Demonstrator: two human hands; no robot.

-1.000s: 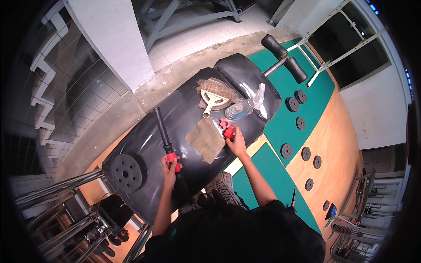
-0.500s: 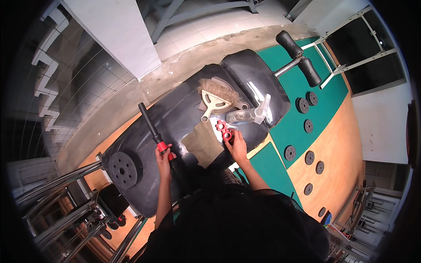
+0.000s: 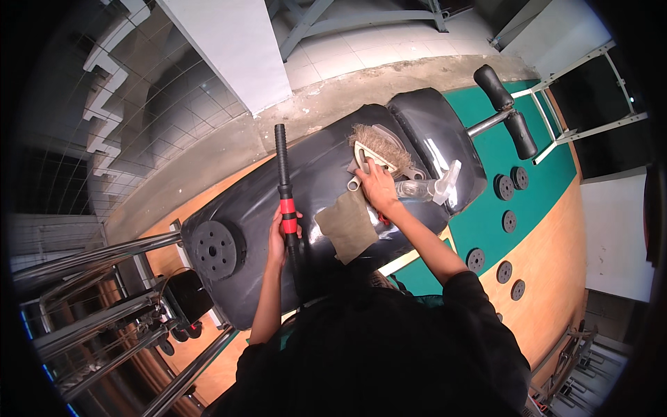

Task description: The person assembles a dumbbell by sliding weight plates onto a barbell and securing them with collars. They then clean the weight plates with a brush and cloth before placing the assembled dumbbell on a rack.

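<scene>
My left hand (image 3: pixel 276 240) is wrapped round a black threaded dumbbell bar (image 3: pixel 281 156) with a red-and-black middle sleeve, held nearly upright over the padded bench. On the bench, my right hand (image 3: pixel 379 189) has its fingers closed over the cream body of a hand brush (image 3: pixel 381 144) with tan bristles. A dustpan (image 3: pixel 417 174) lies partly hidden under the brush. Beside my right wrist is a clear spray bottle (image 3: pixel 419 189) lying on its side. A greenish-brown cloth (image 3: pixel 347 226) is spread between my hands. Red star collars (image 3: pixel 383 219) show only a sliver beside my right forearm.
The black bench (image 3: pixel 313 149) runs diagonally, with a weight plate (image 3: pixel 217 250) on its left end. Several small plates (image 3: pixel 509 221) lie on the green and wood-coloured floor. Padded rollers (image 3: pixel 507 111) stick out at the bench's far right. Metal rails (image 3: pixel 97 260) stand at left.
My right hand has left the red star collars and moved up onto the brush. The bar in my left hand has turned more upright. The whole view has shifted slightly.
</scene>
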